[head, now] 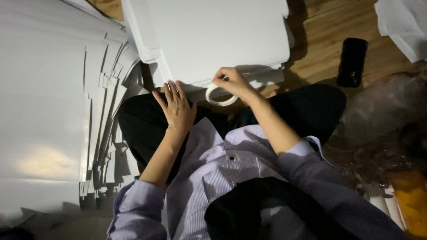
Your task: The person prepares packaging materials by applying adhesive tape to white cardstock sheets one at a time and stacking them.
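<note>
A: While the right hand [232,81] pinches a white tape roll [221,94], left hand [178,108] lies open, flat, just beside it.

B: Head view: white sheet stack [209,38] beyond both hands looks untaped; fanned cut sheets [53,89] left of them.

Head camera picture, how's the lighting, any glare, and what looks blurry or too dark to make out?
Head view: dim overall; a soft bright patch glares on the white sheets at left. The right hand holding the tape ring casts shadow on the white stack. The left hand is fairly sharp. Clear plastic at right is murky; the black object lacks detail.
</note>
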